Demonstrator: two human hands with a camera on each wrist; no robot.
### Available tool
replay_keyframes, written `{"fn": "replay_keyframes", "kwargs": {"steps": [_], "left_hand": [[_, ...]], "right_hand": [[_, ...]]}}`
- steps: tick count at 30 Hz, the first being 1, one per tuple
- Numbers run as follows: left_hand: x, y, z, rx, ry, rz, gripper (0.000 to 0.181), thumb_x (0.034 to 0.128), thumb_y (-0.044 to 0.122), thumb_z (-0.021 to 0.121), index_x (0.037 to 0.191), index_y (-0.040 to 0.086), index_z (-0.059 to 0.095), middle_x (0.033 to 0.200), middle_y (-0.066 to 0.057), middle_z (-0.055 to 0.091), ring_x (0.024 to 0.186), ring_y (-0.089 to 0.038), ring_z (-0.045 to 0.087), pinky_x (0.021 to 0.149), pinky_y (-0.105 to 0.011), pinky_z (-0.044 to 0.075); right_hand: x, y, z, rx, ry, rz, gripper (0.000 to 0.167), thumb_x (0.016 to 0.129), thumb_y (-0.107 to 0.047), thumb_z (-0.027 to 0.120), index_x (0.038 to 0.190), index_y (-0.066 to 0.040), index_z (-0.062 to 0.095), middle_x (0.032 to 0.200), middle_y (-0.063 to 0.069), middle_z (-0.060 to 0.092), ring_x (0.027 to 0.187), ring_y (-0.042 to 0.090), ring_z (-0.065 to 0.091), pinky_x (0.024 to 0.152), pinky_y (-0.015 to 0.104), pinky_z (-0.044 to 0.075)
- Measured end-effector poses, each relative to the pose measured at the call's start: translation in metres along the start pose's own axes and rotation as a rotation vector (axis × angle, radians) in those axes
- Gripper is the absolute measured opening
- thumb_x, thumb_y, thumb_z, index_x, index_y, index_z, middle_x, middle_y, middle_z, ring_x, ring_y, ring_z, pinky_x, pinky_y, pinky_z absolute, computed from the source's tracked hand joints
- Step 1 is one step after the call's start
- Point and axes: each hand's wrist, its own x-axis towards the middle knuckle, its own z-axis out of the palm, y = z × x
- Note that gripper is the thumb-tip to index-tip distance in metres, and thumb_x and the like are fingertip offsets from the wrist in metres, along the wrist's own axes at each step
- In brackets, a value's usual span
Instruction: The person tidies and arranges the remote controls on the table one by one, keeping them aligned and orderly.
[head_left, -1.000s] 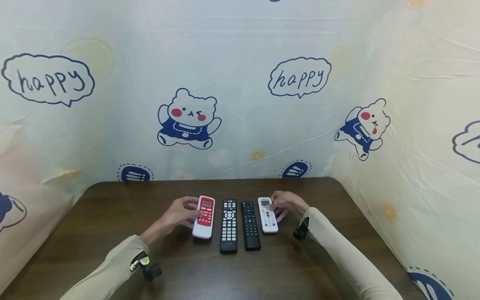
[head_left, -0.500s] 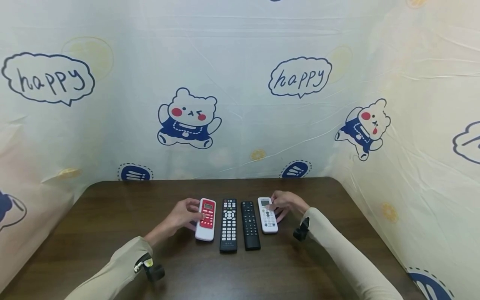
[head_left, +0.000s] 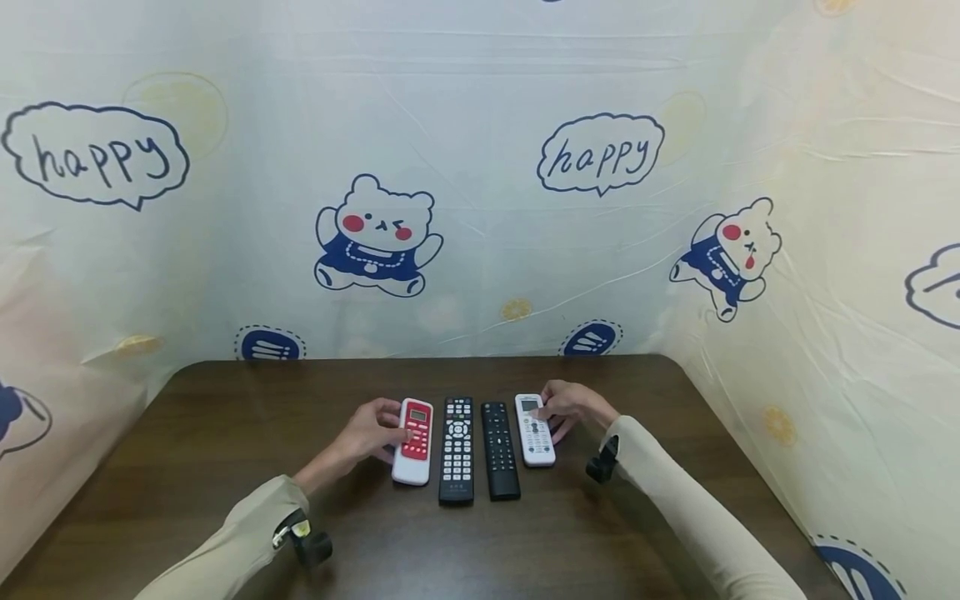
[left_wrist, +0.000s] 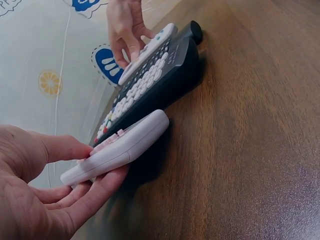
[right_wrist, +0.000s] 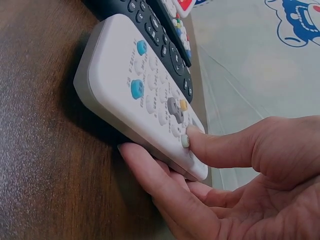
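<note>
My left hand [head_left: 369, 432] holds a white remote control with a red face [head_left: 412, 442], thumb on its buttons and fingers beneath. In the left wrist view this red-and-white remote [left_wrist: 120, 150] is tilted, a shadow under it. My right hand [head_left: 573, 407] pinches a white remote with a small screen [head_left: 535, 433]. In the right wrist view the thumb presses near the top of that white remote [right_wrist: 135, 85], fingers under its side edge. Between the hands lie two black remotes, one with white buttons [head_left: 457, 454] and a slimmer one with dark buttons [head_left: 500, 454].
All the remotes stand side by side in a row on a brown wooden table [head_left: 480, 550]. A patterned curtain [head_left: 480, 250] with bears and lettering hangs behind the table and along its sides. A small dark camera [head_left: 311, 546] is strapped to the left wrist.
My left hand has brought the red-and-white remote slightly right and nearer to me, closer to the black remote with white buttons. The right hand has stayed almost still.
</note>
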Motion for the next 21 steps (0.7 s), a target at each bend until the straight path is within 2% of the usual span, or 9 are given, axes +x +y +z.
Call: {"fn": "replay_keyframes", "kwargs": {"steps": [12, 21], "left_hand": [[-0.0002, -0.0042, -0.0002, 0.021, 0.006, -0.019, 0.062, 0.0933, 0.006, 0.077, 0.143, -0.01, 0.044, 0.122, -0.03, 0.06, 0.091, -0.031, 0.072, 0.067, -0.042, 0.067], [-0.0001, -0.0052, -0.002, 0.078, 0.006, -0.024, 0.061, 0.0935, 0.007, 0.078, 0.143, -0.01, 0.046, 0.122, -0.03, 0.06, 0.091, -0.03, 0.072, 0.065, -0.041, 0.067]], "right_hand": [[0.0019, 0.0011, -0.0004, -0.003, -0.006, 0.005, 0.035, 0.099, -0.008, 0.071, 0.124, 0.003, 0.05, 0.103, 0.019, 0.063, 0.09, 0.031, 0.069, 0.072, 0.039, 0.068], [0.0022, 0.0, -0.0025, 0.002, -0.013, 0.008, 0.031, 0.1, -0.007, 0.07, 0.121, 0.002, 0.05, 0.103, 0.019, 0.063, 0.089, 0.031, 0.071, 0.072, 0.04, 0.068]]}}
